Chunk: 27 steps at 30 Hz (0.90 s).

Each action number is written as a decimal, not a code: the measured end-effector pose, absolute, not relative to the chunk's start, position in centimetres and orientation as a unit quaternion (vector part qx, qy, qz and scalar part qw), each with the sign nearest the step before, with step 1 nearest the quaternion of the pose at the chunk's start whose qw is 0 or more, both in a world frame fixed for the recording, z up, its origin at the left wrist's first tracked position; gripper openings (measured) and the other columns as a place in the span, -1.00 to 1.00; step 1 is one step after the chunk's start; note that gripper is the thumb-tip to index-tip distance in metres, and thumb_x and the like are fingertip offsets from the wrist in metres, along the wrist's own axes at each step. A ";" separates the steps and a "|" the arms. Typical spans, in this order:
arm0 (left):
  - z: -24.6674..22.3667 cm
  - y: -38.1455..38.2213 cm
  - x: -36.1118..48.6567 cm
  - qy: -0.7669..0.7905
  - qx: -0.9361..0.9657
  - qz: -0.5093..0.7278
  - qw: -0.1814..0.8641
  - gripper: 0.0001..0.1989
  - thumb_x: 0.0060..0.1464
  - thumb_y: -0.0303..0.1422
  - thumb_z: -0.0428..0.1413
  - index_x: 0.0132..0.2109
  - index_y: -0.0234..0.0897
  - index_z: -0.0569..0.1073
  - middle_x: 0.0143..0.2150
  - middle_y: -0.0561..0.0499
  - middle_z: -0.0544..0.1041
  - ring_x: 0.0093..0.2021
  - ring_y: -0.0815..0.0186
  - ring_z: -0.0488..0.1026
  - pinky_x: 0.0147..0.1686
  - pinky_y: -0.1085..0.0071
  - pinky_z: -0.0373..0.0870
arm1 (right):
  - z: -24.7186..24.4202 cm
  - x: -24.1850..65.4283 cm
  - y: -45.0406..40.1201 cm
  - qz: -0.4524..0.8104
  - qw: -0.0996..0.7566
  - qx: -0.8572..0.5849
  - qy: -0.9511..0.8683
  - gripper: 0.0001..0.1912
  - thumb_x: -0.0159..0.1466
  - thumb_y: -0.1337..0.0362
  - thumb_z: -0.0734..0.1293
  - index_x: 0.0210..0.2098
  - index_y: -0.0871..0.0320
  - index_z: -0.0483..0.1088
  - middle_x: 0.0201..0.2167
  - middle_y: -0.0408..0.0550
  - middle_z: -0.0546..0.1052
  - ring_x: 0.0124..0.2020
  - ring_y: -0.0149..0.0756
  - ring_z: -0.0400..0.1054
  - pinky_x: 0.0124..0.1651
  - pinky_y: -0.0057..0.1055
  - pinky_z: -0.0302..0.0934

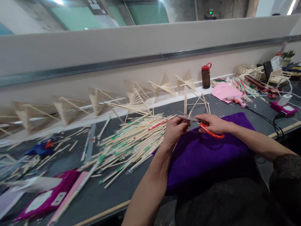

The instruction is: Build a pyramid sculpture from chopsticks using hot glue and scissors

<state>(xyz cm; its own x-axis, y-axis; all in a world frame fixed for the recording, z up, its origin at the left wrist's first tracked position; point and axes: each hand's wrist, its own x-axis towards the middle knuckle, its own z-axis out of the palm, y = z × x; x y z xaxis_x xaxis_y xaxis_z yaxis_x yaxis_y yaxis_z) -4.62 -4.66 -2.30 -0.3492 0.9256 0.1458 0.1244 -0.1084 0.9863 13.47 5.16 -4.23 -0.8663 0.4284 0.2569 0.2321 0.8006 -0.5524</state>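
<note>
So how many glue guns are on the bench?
2. A blue glue gun lies at the left among loose sticks; a pink glue gun lies on the pink sheet far right. Clutter may hide others.

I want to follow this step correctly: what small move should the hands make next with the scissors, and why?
Probably close the scissors. The right hand grips the orange handles, the blades point at the left hand, whose fingers pinch something thin at the blades; it is too small to identify.
</note>
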 end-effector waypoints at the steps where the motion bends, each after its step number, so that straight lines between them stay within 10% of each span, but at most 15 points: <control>1: -2.4 -4.7 -4.6 0.575 0.460 0.583 0.343 -0.85 -0.23 -0.31 0.20 -0.48 -0.31 0.47 -0.62 0.10 0.46 -0.69 0.47 0.30 -0.67 0.53 0.23 | -4.1 13.6 5.1 0.249 0.188 -0.180 -0.933 -0.46 0.24 0.20 0.33 0.20 0.17 0.30 -0.25 -0.04 0.45 -0.30 -0.29 0.29 -0.18 -0.33 0.20; 14: -2.8 -4.5 -4.3 0.588 0.468 0.581 0.313 -0.85 -0.20 -0.31 0.23 -0.46 -0.31 0.50 -0.66 0.09 0.45 -0.67 0.42 0.34 -0.63 0.50 0.29 | -4.7 13.6 4.8 0.191 0.218 -0.213 -0.933 -0.61 0.29 0.32 0.25 0.10 0.17 0.34 -0.22 -0.02 0.48 -0.30 -0.32 0.28 -0.18 -0.38 0.15; 27: -3.2 -4.9 -4.3 0.609 0.546 0.554 0.153 -0.88 0.00 -0.30 0.13 -0.38 -0.22 0.53 -0.54 0.09 0.52 -0.51 0.36 0.41 -0.44 0.45 0.31 | -4.8 13.7 4.1 0.207 0.266 -0.209 -0.918 -0.32 0.15 0.08 0.45 0.20 0.17 0.27 -0.06 0.03 0.47 -0.17 -0.27 0.37 -0.07 -0.27 0.25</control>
<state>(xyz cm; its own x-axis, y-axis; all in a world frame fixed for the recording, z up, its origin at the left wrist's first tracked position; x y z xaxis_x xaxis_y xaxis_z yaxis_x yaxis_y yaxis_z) -4.28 -4.88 -3.18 -0.3558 0.8352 0.4193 0.4956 -0.2118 0.8423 13.66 4.13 -4.75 -0.7712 0.4939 0.4016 0.2734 0.8267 -0.4917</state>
